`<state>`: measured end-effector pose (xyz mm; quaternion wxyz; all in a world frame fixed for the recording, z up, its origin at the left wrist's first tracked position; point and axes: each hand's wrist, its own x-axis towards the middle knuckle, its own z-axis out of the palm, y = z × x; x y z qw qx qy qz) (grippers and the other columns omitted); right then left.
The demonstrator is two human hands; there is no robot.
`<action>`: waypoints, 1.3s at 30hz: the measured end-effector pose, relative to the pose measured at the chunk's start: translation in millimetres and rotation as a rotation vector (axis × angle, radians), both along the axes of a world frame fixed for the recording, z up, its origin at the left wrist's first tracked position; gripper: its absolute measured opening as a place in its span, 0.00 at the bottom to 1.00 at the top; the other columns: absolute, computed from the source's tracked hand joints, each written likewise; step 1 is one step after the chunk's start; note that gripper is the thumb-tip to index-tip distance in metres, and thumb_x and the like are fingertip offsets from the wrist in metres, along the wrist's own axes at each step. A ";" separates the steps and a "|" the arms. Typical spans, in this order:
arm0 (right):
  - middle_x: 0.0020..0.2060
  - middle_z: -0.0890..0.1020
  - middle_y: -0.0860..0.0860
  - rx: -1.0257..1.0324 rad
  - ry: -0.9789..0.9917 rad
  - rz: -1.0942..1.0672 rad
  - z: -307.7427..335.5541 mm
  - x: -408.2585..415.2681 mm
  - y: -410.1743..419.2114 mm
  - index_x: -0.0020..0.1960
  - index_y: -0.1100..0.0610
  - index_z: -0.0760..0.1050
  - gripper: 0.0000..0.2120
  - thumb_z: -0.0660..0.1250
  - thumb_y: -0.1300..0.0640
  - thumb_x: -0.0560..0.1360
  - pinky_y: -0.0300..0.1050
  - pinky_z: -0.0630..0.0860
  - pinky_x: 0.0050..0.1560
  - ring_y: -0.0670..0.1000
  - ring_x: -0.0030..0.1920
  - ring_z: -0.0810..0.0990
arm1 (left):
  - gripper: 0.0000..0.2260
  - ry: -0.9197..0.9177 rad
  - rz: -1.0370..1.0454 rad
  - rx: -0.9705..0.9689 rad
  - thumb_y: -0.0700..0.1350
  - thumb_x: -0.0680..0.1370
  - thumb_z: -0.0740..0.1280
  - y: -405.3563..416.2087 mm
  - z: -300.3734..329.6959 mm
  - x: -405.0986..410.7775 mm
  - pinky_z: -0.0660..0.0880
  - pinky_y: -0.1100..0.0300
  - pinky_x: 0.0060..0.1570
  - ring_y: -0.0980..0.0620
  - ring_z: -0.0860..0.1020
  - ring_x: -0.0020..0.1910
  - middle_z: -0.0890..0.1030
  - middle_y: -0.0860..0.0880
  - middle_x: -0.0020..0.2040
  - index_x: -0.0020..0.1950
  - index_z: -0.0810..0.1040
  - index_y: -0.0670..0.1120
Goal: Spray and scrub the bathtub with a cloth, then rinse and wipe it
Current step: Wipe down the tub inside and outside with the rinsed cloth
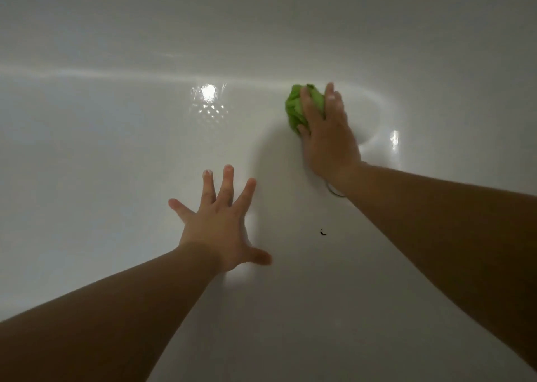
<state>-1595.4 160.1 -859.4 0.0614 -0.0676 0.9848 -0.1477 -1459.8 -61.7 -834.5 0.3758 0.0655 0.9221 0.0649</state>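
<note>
The left hand [216,224] braces flat, fingers spread, on the wet bathtub [116,149] floor (gloss suggests slickness); it may slide under load. The right hand [325,131] grips the bunched green cloth [296,111] against the far curve.

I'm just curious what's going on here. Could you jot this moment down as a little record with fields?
Place: inside a glossy white bathtub
Right hand: presses a crumpled bright green cloth against the tub surface, fingers over it
Left hand: fingers spread, flat on the tub, holding nothing
Other: small dark speck between the arms
Stage: scrubbing or wiping
</note>
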 end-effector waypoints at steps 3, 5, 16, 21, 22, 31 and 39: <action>0.81 0.56 0.65 0.016 -0.004 0.322 -5.8 5.8 -28.5 0.83 0.48 0.57 0.29 0.63 0.55 0.84 0.71 0.58 0.77 0.71 0.80 0.54 | 0.65 0.002 -0.018 -0.009 0.85 0.58 0.63 1.7 1.1 -1.1 0.42 0.16 0.66 0.39 0.22 0.76 0.22 0.49 0.78 0.79 0.26 0.62; 0.81 0.56 0.63 0.017 -0.006 0.450 -1.8 -6.3 -39.3 0.83 0.47 0.59 0.29 0.64 0.56 0.84 0.68 0.57 0.77 0.68 0.81 0.54 | 0.64 0.001 -0.032 -0.016 0.85 0.58 0.62 2.4 1.0 -2.1 0.42 0.17 0.66 0.39 0.22 0.76 0.21 0.49 0.78 0.78 0.26 0.62; 0.83 0.53 0.59 0.005 -0.014 -0.267 12.1 -8.0 48.9 0.83 0.41 0.53 0.29 0.59 0.48 0.85 0.67 0.66 0.74 0.64 0.82 0.52 | 0.62 0.014 -0.081 -0.001 0.85 0.60 0.60 -3.5 -1.2 -5.3 0.41 0.17 0.66 0.42 0.22 0.76 0.21 0.50 0.77 0.78 0.25 0.62; 0.82 0.53 0.62 0.006 -0.091 -0.316 8.6 34.9 30.7 0.84 0.46 0.52 0.30 0.60 0.51 0.85 0.62 0.63 0.77 0.64 0.82 0.50 | 0.62 0.014 -0.074 0.020 0.85 0.61 0.61 -3.5 -0.9 -5.1 0.42 0.17 0.68 0.42 0.23 0.77 0.22 0.51 0.78 0.79 0.26 0.61; 0.82 0.53 0.62 -0.009 -0.110 -0.230 8.2 32.1 22.5 0.84 0.46 0.54 0.29 0.60 0.51 0.85 0.61 0.61 0.79 0.64 0.82 0.50 | 0.62 0.020 -0.071 0.019 0.85 0.61 0.60 -2.6 -1.3 -5.4 0.43 0.17 0.68 0.42 0.23 0.77 0.22 0.51 0.78 0.79 0.26 0.61; 0.83 0.50 0.60 0.274 -0.057 0.079 22.3 -40.1 84.6 0.84 0.46 0.49 0.32 0.60 0.54 0.86 0.66 0.56 0.79 0.66 0.82 0.50 | 0.63 0.049 -0.046 -0.023 0.86 0.59 0.57 8.6 -5.0 -6.8 0.46 0.18 0.68 0.41 0.25 0.78 0.22 0.50 0.78 0.79 0.25 0.60; 0.82 0.54 0.61 0.313 -0.254 -0.031 39.9 95.1 130.9 0.84 0.49 0.54 0.33 0.64 0.58 0.84 0.62 0.57 0.80 0.64 0.82 0.50 | 0.62 0.024 -0.036 -0.018 0.85 0.61 0.59 11.7 3.8 -9.3 0.48 0.19 0.70 0.41 0.26 0.79 0.24 0.49 0.79 0.80 0.27 0.59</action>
